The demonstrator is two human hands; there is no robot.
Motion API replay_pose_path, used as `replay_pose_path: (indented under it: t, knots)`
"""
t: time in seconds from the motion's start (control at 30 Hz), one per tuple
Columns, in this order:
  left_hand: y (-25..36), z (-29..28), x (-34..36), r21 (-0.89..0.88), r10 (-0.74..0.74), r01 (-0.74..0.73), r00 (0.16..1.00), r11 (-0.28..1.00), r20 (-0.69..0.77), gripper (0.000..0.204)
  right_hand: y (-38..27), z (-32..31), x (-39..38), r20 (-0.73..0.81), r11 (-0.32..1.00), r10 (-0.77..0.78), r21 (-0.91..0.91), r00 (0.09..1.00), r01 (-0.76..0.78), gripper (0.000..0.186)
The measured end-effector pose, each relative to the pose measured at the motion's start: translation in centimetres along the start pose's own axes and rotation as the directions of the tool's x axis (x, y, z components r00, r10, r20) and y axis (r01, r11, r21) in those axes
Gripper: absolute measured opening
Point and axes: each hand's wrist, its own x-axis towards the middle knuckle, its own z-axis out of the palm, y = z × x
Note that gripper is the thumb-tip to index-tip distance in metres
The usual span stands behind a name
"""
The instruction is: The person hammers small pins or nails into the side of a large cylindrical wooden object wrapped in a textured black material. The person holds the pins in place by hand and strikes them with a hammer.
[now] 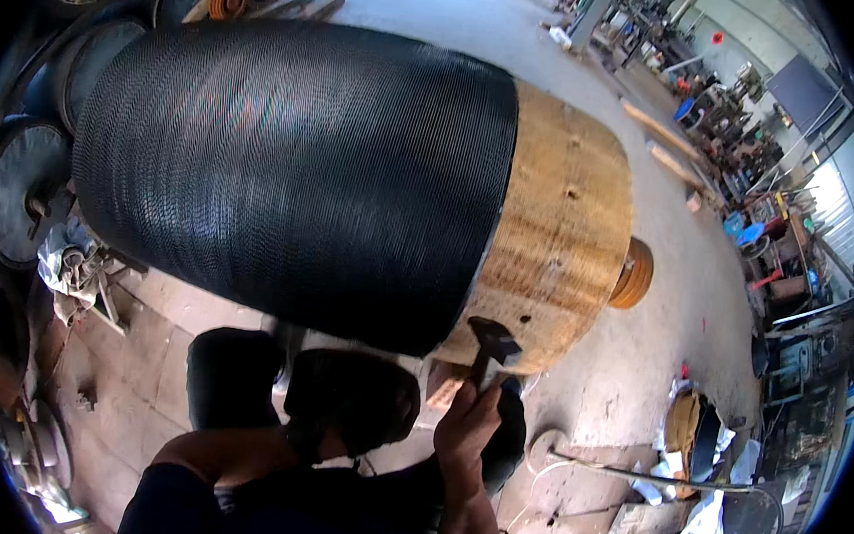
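Note:
My right hand is closed around the handle of a hammer, whose dark head is up against or just in front of the wooden end section of a large roller. Most of that roller is covered in a black, finely ridged layer that stops at a straight edge beside the wood. From its right end sticks a rusty orange shaft. My left hand seems to be inside a dark glove, low in front of the roller; its fingers merge into shadow, so their pose is unclear.
Large dark discs and rolls crowd the left side. A bundle of pale cloth lies near them. On the right floor are a pole on a round base, plastic scraps and wooden beams. Cluttered machinery lines the far wall.

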Motion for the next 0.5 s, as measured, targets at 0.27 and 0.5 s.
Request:
replay_pose_path:
  t: [0.27,0.5]
  knots:
    - [-0.1,1.4,-0.5,0.18,0.036,-0.041,0.999,0.983,0.031,0.024,0.2,1.3,0.8,0.131,0.988,0.095,-0.131,0.987,-0.078,0.027]
    - [-5.6,-5.6,3.6,-0.604,-0.215,0.135,0.975,0.786,-0.061,0.027,-0.2,-1.2,-1.4,-0.231,0.942,-0.164,0.251,0.959,0.222,0.027]
